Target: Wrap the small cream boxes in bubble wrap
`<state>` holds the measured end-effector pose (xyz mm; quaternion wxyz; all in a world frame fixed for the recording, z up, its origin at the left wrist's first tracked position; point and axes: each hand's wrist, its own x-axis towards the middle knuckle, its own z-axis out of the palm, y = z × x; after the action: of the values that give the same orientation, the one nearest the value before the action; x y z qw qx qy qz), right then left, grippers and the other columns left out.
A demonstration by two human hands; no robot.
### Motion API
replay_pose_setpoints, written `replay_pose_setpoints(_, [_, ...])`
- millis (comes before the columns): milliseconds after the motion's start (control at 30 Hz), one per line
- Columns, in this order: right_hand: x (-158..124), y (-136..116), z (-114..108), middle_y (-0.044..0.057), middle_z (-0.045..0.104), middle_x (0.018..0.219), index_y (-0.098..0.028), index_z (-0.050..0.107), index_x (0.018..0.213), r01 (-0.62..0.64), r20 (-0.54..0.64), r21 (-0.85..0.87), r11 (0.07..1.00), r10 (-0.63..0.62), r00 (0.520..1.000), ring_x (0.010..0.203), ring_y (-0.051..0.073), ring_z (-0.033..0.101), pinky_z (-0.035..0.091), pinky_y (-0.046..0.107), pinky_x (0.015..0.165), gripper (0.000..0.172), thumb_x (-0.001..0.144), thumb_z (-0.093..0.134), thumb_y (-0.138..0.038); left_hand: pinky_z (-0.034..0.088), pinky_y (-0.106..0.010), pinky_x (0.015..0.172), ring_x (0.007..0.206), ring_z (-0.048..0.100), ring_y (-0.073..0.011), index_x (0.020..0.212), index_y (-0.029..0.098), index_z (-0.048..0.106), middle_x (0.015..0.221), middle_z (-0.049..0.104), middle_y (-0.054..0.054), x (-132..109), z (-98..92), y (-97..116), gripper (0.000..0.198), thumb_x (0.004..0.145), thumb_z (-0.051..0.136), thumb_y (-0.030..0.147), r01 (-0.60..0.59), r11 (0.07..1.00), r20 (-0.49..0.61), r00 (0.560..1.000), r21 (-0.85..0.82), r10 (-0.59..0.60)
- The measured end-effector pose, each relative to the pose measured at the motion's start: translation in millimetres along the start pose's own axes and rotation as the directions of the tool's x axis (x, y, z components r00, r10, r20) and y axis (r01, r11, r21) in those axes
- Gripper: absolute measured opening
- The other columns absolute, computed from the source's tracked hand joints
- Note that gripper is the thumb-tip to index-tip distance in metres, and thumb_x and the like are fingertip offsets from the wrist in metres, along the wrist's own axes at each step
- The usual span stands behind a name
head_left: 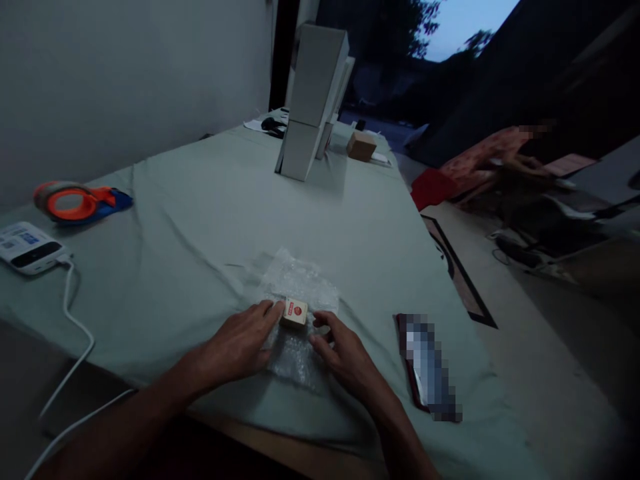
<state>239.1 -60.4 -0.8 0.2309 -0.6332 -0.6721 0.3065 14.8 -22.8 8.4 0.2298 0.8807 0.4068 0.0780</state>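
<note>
A small cream-coloured box (295,312) with red print on its top sits on a sheet of bubble wrap (306,280) at the near part of the table. My left hand (243,340) lies to the left of the box, fingers stretched out, with the fingertips at the box's left side; whether they press on it I cannot tell. On the other side my right hand (343,350) is held with curved, parted fingers, a small gap from the box. Both hands are over the bubble wrap, and neither is closed round anything.
An orange and blue tape dispenser (75,202) and a white device (31,248) with a cable stand at left. Tall white boxes (316,80) and a brown carton (361,145) are farther back. A partly blurred phone-like object (427,367) lies right. A person (490,157) sits beyond.
</note>
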Motion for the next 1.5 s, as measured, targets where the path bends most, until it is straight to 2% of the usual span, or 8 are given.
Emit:
replay_pose_setpoints(233, [24, -17, 17, 0.015, 0.058, 0.128, -0.015, 0.045, 0.133, 0.064, 0.010, -0.355, 0.933, -0.064, 0.998, 0.106, 0.027, 0.061, 0.047, 0.036, 0.083, 0.055, 0.080, 0.058, -0.023, 0.037, -0.039, 0.109, 0.133, 0.041, -0.0272, 0.145, 0.021, 0.015, 0.145, 0.042, -0.013, 17, 14.9, -8, 0.086, 0.075, 0.064, 0.028, 0.016, 0.999, -0.057, 0.998, -0.050, -0.019])
replay_pose_setpoints(567, [-6, 6, -28, -0.001, 0.064, 0.070, -0.020, 0.055, 0.114, -0.213, -0.351, -0.196, 0.957, 0.135, 0.927, 0.058, 0.017, 0.059, 0.041, 0.026, 0.058, 0.041, 0.082, 0.054, -0.046, 0.039, -0.046, 0.102, 0.121, 0.046, -0.0348, 0.139, 0.020, 0.037, 0.142, 0.044, -0.013, 28, 21.3, -7, 0.094, 0.062, 0.074, 0.059, -0.001, 0.988, -0.006, 1.000, 0.157, 0.002])
replay_pose_setpoints(700, [-16, 39, -41, 0.006, 0.068, 0.087, -0.020, 0.059, 0.104, -0.309, -0.346, -0.422, 0.853, 0.163, 0.924, 0.073, 0.021, 0.064, 0.041, 0.028, 0.060, 0.030, 0.083, 0.057, -0.041, 0.042, -0.048, 0.098, 0.116, 0.048, -0.0357, 0.130, 0.021, 0.048, 0.137, 0.046, -0.014, 28, 19.7, -3, 0.087, 0.059, 0.074, 0.064, 0.012, 0.976, 0.001, 1.000, 0.218, -0.012])
replay_pose_setpoints(967, [-33, 16, -31, 0.016, 0.061, 0.114, -0.013, 0.056, 0.118, -0.105, -0.499, -0.625, 0.774, -0.293, 0.816, 0.102, 0.029, 0.058, 0.047, 0.040, 0.082, 0.038, 0.089, 0.054, -0.038, 0.042, -0.047, 0.098, 0.117, 0.046, -0.0347, 0.123, 0.023, 0.050, 0.137, 0.045, -0.013, 28, 22.2, -3, 0.078, 0.062, 0.072, 0.065, 0.016, 0.972, -0.009, 1.000, 0.235, -0.014])
replay_pose_setpoints(1100, [-21, -28, -2, 0.010, 0.064, 0.111, -0.018, 0.059, 0.112, 0.221, -0.265, -0.557, 0.800, -0.424, 0.866, 0.101, 0.025, 0.057, 0.045, 0.038, 0.087, 0.023, 0.091, 0.050, -0.023, 0.043, -0.046, 0.095, 0.114, 0.048, -0.0337, 0.124, 0.024, 0.049, 0.135, 0.046, -0.012, 28, 21.1, -1, 0.067, 0.068, 0.072, 0.054, 0.025, 0.968, -0.011, 1.000, 0.250, -0.022])
replay_pose_setpoints(1200, [-8, -39, 14, 0.011, 0.065, 0.109, -0.019, 0.063, 0.107, 0.200, -0.064, -0.614, 0.764, -0.300, 0.952, 0.098, 0.026, 0.057, 0.045, 0.039, 0.083, 0.024, 0.086, 0.053, -0.014, 0.044, -0.047, 0.094, 0.114, 0.048, -0.0342, 0.124, 0.023, 0.049, 0.133, 0.047, -0.014, 27, 19.5, 1, 0.061, 0.071, 0.069, 0.044, 0.012, 0.967, -0.017, 1.000, 0.254, -0.008])
replay_pose_setpoints(1367, [-12, -39, 5, 0.012, 0.066, 0.100, -0.018, 0.068, 0.095, 0.086, -0.096, -0.653, 0.753, -0.194, 0.976, 0.093, 0.028, 0.055, 0.043, 0.043, 0.083, 0.017, 0.089, 0.053, -0.021, 0.044, -0.050, 0.092, 0.114, 0.047, -0.0357, 0.124, 0.024, 0.049, 0.132, 0.047, -0.013, 26, 18.3, 2, 0.059, 0.070, 0.068, 0.042, 0.030, 0.969, 0.010, 0.999, 0.245, -0.033])
replay_pose_setpoints(1500, [-11, -62, 4, 0.009, 0.065, 0.111, -0.019, 0.067, 0.100, 0.237, -0.073, -0.546, 0.804, -0.327, 0.942, 0.105, 0.025, 0.054, 0.042, 0.039, 0.092, 0.020, 0.094, 0.048, -0.022, 0.045, -0.051, 0.092, 0.115, 0.048, -0.0367, 0.127, 0.023, 0.050, 0.133, 0.048, -0.014, 30, 22.1, 0, 0.058, 0.074, 0.066, 0.041, 0.023, 0.972, 0.001, 1.000, 0.234, -0.023])
